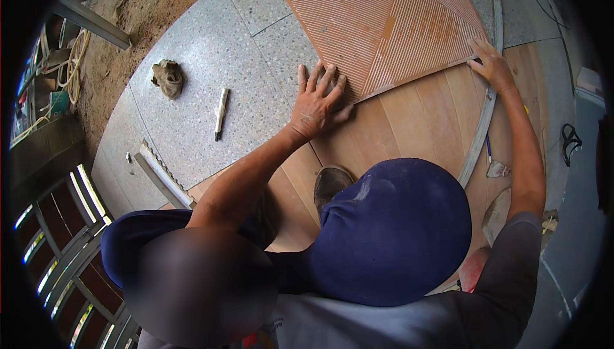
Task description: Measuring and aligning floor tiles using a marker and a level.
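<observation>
A large terracotta-coloured tile (390, 16) lies ribbed back up, across a speckled grey terrazzo floor (211, 55) and wood-look floor tiles (416, 125). My left hand (316, 103) sits on the tile's near left corner, fingers spread on top and thumb under the edge. At the near right corner, my right hand (489, 61) holds the edge, fingers on top. A shadow runs under the near edge between the hands. My knees in dark blue trousers (390, 234) fill the lower part of the view.
A long metal straightedge (480, 138) curves down the right side, with a small trowel (495, 168) beside it. On the terrazzo lie a pale utility knife (220, 113), a crumpled rag (167, 78) and a notched trowel (163, 173). Bare earth (160, 3) and coiled hose (73, 61) lie far left.
</observation>
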Motion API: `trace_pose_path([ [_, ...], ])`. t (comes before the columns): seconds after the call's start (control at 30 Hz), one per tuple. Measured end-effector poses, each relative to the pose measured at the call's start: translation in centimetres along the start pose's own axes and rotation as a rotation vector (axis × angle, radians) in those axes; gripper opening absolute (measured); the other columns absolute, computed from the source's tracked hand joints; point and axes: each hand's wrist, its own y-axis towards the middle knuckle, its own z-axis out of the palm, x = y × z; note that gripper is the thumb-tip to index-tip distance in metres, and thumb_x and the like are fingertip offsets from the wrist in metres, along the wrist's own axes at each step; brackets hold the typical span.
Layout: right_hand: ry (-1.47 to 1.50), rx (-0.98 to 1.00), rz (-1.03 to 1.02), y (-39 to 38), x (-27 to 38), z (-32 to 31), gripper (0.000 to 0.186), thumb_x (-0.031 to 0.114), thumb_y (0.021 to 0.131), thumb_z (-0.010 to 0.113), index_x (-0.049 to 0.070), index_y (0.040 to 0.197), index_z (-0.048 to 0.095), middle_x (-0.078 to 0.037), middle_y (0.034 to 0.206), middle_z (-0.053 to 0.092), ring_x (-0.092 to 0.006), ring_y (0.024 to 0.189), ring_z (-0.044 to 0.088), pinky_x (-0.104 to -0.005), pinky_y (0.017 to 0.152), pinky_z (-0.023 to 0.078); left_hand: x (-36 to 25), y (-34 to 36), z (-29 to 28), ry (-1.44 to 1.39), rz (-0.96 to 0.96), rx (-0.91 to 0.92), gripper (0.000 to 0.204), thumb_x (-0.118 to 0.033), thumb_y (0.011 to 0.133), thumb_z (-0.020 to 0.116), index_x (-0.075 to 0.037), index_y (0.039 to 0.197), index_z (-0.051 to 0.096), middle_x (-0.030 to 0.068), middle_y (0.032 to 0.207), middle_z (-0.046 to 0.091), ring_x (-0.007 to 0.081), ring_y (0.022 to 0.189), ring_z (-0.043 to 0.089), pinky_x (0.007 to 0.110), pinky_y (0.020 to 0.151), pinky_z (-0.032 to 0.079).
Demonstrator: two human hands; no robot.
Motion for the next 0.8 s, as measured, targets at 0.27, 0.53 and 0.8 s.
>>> trace_pose_path([
  [0.27,-0.078,0.035,0.035,-0.1,1.6,-0.9,0.064,0.032,0.091,0.07,0.01,0.148,0.052,-0.017,0.145,0.058,-0.0373,0.13,0.056,-0.044,0.11,0.045,-0.4,-0.1,-0.3,0.041,-0.02,0.013,0.071,-0.054,0.089,0.068,-0.012,0.144,0.054,0.021,0.153,0.046,0.0445,0.147,0.036,0.07,0.122,0.014],
  [0.53,-0.015,-0.016,1.027,-14.8,10.3,1.5,0.075,0.063,0.094,0.06,-0.009,0.118,0.064,-0.034,0.117,0.065,-0.0501,0.112,0.061,-0.0533,0.095,0.049,-0.5,0.5,-1.1,0.052,-0.019,-0.007,0.071,-0.056,0.088,0.069,-0.011,0.142,0.056,0.0209,0.152,0.047,0.0432,0.147,0.035,0.068,0.123,0.013],
  [0.8,0.189,-0.178,1.105,-18.3,16.8,4.5,0.061,0.048,0.095,0.066,-0.009,0.117,0.063,-0.029,0.113,0.062,-0.0471,0.107,0.062,-0.0513,0.089,0.05,-0.2,0.7,-1.7,0.025,-0.028,-0.044,0.064,-0.057,0.092,0.065,-0.01,0.134,0.061,0.0187,0.144,0.052,0.0413,0.139,0.042,0.063,0.121,0.023],
])
